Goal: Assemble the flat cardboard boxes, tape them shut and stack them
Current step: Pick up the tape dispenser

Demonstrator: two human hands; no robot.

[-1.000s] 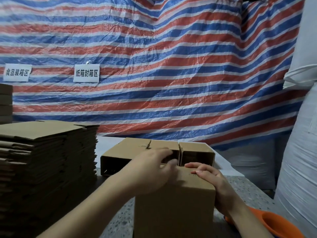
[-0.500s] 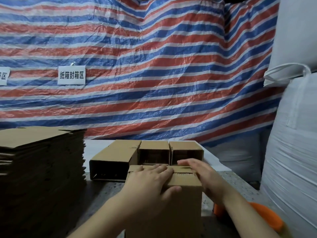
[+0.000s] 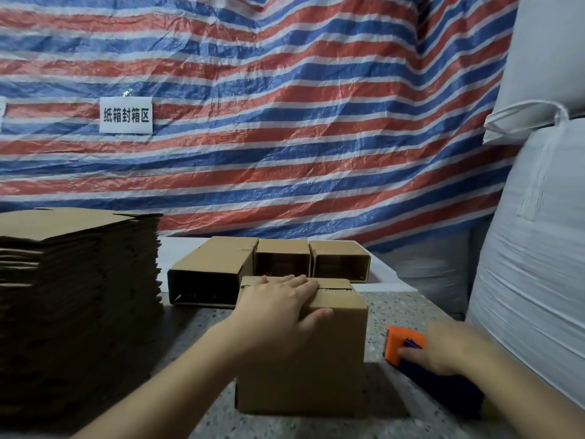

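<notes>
Left hand [image 3: 282, 307] lies flat on top of the upright cardboard box [image 3: 319, 369], fingers straight and spread over the closed top flaps, thumb hooked over the front edge — pressing down, not gripping. Right hand [image 3: 443, 350] is on the orange tape dispenser [image 3: 401, 343] just right of the box; fingers look curled round its dark body, though motion blur makes the grip hard to read. Box stands on the speckled table [image 3: 395, 315], near the front edge, centre of view. Behind it, touching or nearly so, three assembled boxes [image 3: 218, 264] lie on their sides in a row, open ends facing the camera. Left of them — a tall stack of flat cardboard blanks [image 3: 79, 280]. Backdrop is a red-white-blue striped tarp [image 3: 285, 122] with a white label [image 3: 126, 115] of Chinese characters. Big white woven sacks [image 3: 538, 232] fill the right side.
</notes>
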